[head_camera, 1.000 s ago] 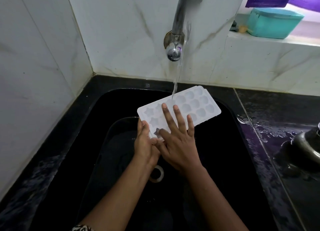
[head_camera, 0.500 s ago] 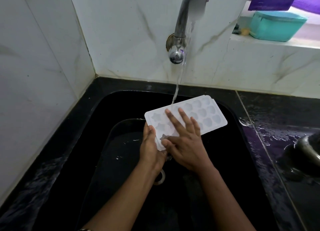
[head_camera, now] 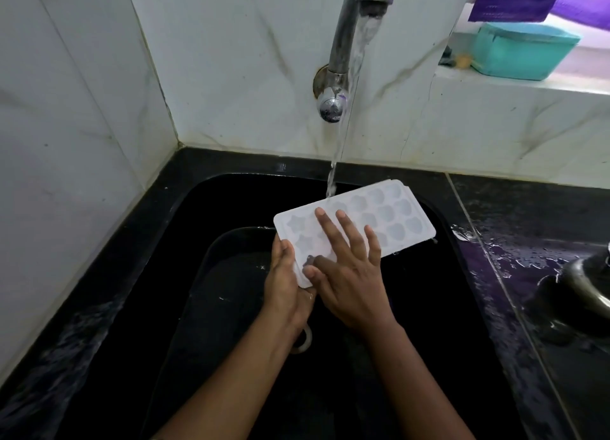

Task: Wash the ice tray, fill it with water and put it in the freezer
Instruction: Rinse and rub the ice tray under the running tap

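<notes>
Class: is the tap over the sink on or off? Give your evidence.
On. A stream of water falls from the tap and lands at the far edge of the ice tray.

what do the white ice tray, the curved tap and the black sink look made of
White moulded ice tray: matte, faintly translucent plastic, judging by the star and rounded cells pressed into it. Curved grey tap: polished metal, perhaps chromed; its knob mirrors the surroundings. Black sink basin: dark stone or composite, unclear which, with a wet sheen.
</notes>
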{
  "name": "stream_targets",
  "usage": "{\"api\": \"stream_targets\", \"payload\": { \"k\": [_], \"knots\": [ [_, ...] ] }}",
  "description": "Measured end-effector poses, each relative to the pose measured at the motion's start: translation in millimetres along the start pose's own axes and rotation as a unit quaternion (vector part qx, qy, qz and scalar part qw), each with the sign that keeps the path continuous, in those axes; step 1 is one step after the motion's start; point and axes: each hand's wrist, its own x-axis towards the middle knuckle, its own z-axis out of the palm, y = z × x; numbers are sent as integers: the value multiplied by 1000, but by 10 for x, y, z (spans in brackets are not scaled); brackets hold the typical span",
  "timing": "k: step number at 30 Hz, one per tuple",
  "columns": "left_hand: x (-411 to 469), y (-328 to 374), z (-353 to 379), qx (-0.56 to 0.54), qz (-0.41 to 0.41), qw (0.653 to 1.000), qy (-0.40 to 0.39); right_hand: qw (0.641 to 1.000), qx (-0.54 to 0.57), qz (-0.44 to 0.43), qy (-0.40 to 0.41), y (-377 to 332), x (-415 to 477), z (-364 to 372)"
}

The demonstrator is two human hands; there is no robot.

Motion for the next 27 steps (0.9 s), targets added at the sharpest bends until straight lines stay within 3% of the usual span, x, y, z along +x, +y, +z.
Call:
{"api": "stream_targets", "payload": {
  "k": [5,11,17,22,24,25,27],
  "knots": [
    [55,70,-47,-11,26,1000,10,998,35,-48,-31,-98,25,28],
    [-21,9,21,38,4,999,-17,1000,0,24,-7,-5,9,-3],
    [50,174,-85,29,28,999,15,966,207,25,-155,-279,70,20],
    [14,180,-142,34,10,999,37,920,340,157,-116,-527,149,-100],
    [-105,110,-19,11,85,996,21,926,322,108,-165,-668,203,-81],
    [-157,63,30,-57,119,991,15,931,295,76,-203,-713,231,-38],
    [-194,89,56,-73,119,990,1,930,251,70,-260,-700,336,22]
  ]
}}
